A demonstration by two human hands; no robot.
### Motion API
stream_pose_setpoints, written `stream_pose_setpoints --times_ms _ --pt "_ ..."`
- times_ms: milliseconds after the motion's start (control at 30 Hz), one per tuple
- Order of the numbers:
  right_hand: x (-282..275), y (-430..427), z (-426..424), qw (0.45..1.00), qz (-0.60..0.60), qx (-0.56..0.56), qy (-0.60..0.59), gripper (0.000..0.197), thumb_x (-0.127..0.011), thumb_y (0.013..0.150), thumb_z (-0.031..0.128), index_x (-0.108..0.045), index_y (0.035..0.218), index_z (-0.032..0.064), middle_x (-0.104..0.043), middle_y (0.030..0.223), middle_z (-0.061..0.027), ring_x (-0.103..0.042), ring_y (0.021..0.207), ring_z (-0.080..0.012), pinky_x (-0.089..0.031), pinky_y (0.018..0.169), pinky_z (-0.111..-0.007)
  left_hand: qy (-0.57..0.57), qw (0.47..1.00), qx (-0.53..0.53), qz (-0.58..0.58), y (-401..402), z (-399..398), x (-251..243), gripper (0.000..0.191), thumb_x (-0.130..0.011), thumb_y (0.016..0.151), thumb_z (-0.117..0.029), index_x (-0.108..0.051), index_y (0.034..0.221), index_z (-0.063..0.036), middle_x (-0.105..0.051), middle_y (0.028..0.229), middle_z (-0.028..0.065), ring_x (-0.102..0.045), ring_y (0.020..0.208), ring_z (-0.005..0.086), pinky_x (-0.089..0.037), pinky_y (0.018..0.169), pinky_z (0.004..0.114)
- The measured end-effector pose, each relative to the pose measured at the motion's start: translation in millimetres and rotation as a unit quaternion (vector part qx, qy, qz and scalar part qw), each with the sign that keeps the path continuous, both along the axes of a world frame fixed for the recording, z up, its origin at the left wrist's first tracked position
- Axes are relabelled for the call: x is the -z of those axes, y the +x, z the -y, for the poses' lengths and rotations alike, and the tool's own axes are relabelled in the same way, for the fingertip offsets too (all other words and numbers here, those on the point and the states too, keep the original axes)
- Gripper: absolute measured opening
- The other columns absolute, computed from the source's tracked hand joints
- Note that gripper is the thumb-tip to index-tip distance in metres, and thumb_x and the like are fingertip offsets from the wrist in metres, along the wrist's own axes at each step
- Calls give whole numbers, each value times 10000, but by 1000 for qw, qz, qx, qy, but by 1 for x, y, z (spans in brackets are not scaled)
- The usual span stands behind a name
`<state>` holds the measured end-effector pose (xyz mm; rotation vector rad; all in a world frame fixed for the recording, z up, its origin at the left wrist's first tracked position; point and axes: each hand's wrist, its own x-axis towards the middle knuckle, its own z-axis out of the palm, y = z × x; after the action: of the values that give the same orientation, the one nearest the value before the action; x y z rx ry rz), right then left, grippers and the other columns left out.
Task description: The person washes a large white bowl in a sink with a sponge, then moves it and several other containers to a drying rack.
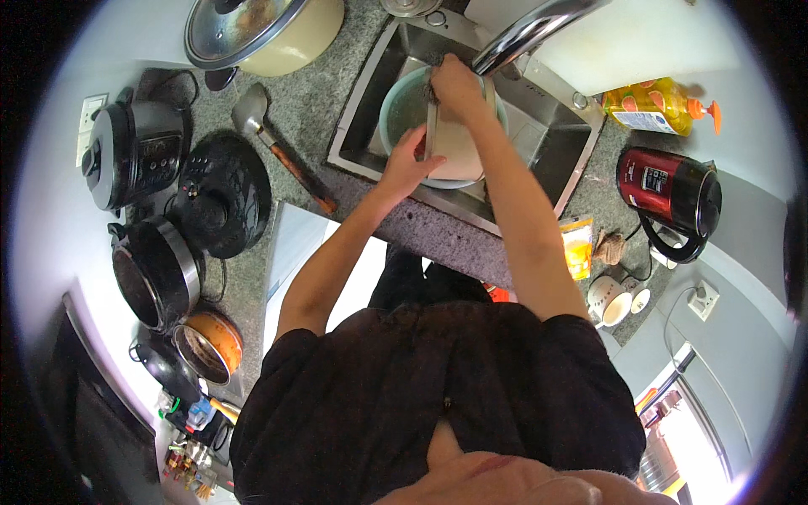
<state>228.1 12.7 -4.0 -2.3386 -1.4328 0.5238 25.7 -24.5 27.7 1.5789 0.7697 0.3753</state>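
A light, cream-coloured container (456, 150) is tilted on its side above a pale green basin (392, 107) that stands in the stainless steel sink (543, 136). My left hand (409, 163) grips the container's near left part, with the thumb on its outside. Something red shows beside that palm. At the far rim of the container is my right hand (456, 88), bent over it with a dark scrubber-like thing (433, 85) partly under the fingers; its kind is hard to tell. The chrome faucet (517, 38) reaches over the sink close to my right hand.
A ladle (278, 145) and a lidded pot (284, 44) lie left of the sink. Farther left are a pressure cooker (136, 154), a black inner pot (158, 271) and an orange saucepan (221, 341). On the right are a soap bottle (656, 107), a red kettle (656, 186) and a cup (609, 300).
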Motion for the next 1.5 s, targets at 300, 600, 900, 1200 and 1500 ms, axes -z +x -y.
stream_pose_setpoints --times_ms 300,600,900,1200,1500 --pt "-42 -49 6 991 101 -89 17 195 -486 853 132 -568 937 -23 -620 962 -240 -630 856 -412 -500 767 -495 60 990 -51 -113 -9 27 -16 330 -689 808 -115 -460 1012 6 -584 931 243 -573 853 434 -452 751 491" --pt "-62 -35 -13 973 219 -77 -9 116 -503 805 114 -557 879 42 -644 892 -146 -601 906 -313 -438 781 -458 141 984 -90 -65 20 43 -5 295 -642 844 -84 -474 1074 -6 -592 895 215 -625 815 361 -476 694 415" --pt "-73 -55 59 971 184 -101 114 195 -532 789 133 -574 954 38 -630 899 -135 -604 864 -320 -461 764 -432 86 986 -138 -42 14 32 -32 199 -676 800 -72 -562 938 17 -582 835 207 -582 759 380 -452 665 433" --pt "-63 -49 59 964 155 -148 156 188 -529 762 76 -566 943 45 -610 896 -151 -589 866 -345 -460 746 -478 90 984 -142 -56 17 18 -15 212 -702 777 -89 -593 914 31 -585 859 200 -587 791 366 -460 689 420" --pt "-60 2 18 972 75 -8 223 123 -525 773 63 -520 888 20 -567 833 -175 -559 730 -377 -446 693 -473 195 977 -75 -48 23 56 -10 258 -692 799 -74 -539 994 -1 -529 856 170 -568 757 335 -480 665 402"
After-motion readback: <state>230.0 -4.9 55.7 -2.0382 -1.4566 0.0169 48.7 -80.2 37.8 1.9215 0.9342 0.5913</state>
